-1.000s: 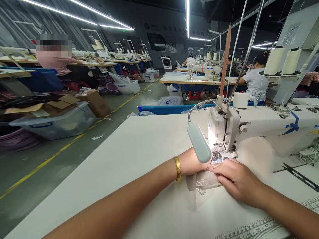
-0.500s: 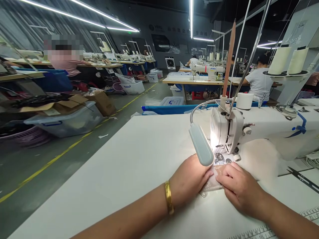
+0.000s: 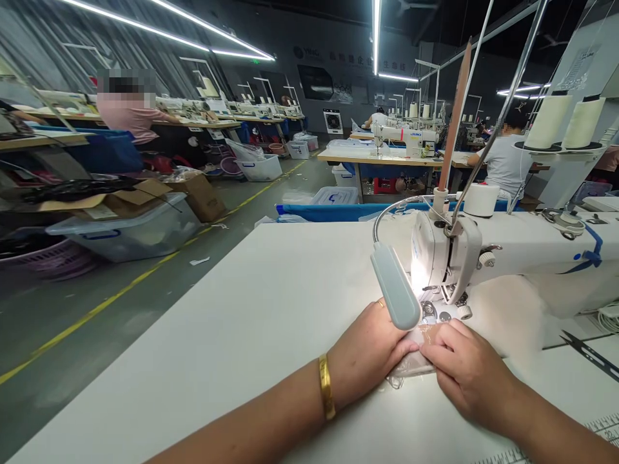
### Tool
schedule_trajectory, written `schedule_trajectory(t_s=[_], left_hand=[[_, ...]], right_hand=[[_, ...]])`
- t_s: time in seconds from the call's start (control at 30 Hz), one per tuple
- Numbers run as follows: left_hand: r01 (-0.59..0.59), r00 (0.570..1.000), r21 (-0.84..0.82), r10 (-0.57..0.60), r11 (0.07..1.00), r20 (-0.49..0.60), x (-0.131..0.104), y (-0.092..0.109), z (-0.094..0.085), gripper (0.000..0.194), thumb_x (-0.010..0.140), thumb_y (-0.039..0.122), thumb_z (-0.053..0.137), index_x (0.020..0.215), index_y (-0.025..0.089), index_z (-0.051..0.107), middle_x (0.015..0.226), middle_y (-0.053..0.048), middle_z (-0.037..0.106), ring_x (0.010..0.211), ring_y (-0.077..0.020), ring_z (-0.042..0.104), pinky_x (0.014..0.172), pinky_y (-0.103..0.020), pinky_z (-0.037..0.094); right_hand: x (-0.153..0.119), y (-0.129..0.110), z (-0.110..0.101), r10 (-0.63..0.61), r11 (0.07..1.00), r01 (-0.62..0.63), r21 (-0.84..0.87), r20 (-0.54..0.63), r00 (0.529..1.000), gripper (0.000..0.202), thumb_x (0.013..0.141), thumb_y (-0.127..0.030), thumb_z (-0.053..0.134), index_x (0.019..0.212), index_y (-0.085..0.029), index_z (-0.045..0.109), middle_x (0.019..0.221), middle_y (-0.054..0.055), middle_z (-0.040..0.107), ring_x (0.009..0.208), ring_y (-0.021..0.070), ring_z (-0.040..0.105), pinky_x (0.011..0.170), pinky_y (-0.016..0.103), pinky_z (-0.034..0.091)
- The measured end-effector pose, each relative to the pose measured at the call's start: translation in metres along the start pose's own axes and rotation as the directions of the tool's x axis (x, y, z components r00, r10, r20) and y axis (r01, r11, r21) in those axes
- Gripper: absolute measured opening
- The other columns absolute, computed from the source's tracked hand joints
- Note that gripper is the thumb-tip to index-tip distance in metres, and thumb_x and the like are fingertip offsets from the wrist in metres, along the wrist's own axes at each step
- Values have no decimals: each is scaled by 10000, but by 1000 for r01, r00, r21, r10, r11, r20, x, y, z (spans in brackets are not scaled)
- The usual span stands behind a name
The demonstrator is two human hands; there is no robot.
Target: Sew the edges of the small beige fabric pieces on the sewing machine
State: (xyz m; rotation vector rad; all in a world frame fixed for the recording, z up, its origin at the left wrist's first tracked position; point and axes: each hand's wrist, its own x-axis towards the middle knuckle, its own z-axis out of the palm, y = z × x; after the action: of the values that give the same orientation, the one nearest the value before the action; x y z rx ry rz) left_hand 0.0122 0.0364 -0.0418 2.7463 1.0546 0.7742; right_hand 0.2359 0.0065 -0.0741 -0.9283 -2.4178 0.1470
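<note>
A small piece of pale, sheer fabric [image 3: 413, 362] with a tan patch lies at the front of the sewing machine [image 3: 428, 248], under its bright light. My left hand [image 3: 370, 345], with a gold bracelet at the wrist, grips the left side of the fabric between thumb and fingers. The grey lamp head [image 3: 396, 287] hides some of those fingertips. On the right side, my right hand [image 3: 469, 364] is closed with its fingers curled and pressed on the same fabric. Both hands rest low near the needle area, thumbs close together. A loose clear loop sticks out below the fabric.
Black thread snips [image 3: 592, 356] lie right of my right hand. A clear ruler [image 3: 604, 425] is at the lower right. Thread cones [image 3: 549, 122] stand above the machine. Left of the white table [image 3: 232, 322] are plastic bins [image 3: 130, 232] and cartons. Co-workers sit at other machines.
The camera view has shifted slightly, so the machine appears a little farther right and lower. Both hands keep their hold on the fabric, with only a very small shift of the left hand.
</note>
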Motion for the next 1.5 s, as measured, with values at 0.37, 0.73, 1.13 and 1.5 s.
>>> schedule_trajectory(t_s=[0.37, 0.73, 1.13, 1.5], left_hand=[[-36, 998, -13, 35, 999, -58, 6, -15, 9, 377, 1086, 443, 419, 995, 185, 678, 1027, -95, 721, 941, -262, 668, 847, -409, 567], [-33, 999, -27, 31, 999, -44, 6, -14, 8, 396, 1087, 471, 413, 986, 182, 665, 1027, -96, 722, 937, -261, 665, 895, -424, 550], [26, 999, -1, -26, 1000, 22, 5, -13, 7, 162, 1006, 338, 619, 1029, 197, 694, 1089, -83, 736, 1016, -284, 667, 923, -439, 527], [-32, 999, 51, 31, 998, 21, 0, -11, 9, 132, 1018, 233, 573, 983, 193, 694, 1064, -75, 723, 1003, -262, 647, 905, -411, 503]], right_hand=[[2, 2, 4, 53, 995, -59, -87, -67, 996, 367, 804, 28, 429, 996, -200, 643, 781, 28, 511, 713, 210, 414, 641, 324, 328], [3, -1, 3, 58, 993, -62, -100, -40, 997, 378, 826, 17, 425, 1044, -196, 648, 798, 39, 535, 727, 222, 447, 634, 329, 328], [2, 0, 6, 61, 993, -66, -95, -47, 997, 305, 838, 18, 420, 913, -198, 622, 774, 31, 519, 700, 209, 429, 623, 322, 327], [4, 3, 6, 25, 991, -33, -128, -57, 998, 360, 877, -5, 412, 1064, -202, 649, 795, 42, 556, 722, 220, 470, 625, 336, 356]])
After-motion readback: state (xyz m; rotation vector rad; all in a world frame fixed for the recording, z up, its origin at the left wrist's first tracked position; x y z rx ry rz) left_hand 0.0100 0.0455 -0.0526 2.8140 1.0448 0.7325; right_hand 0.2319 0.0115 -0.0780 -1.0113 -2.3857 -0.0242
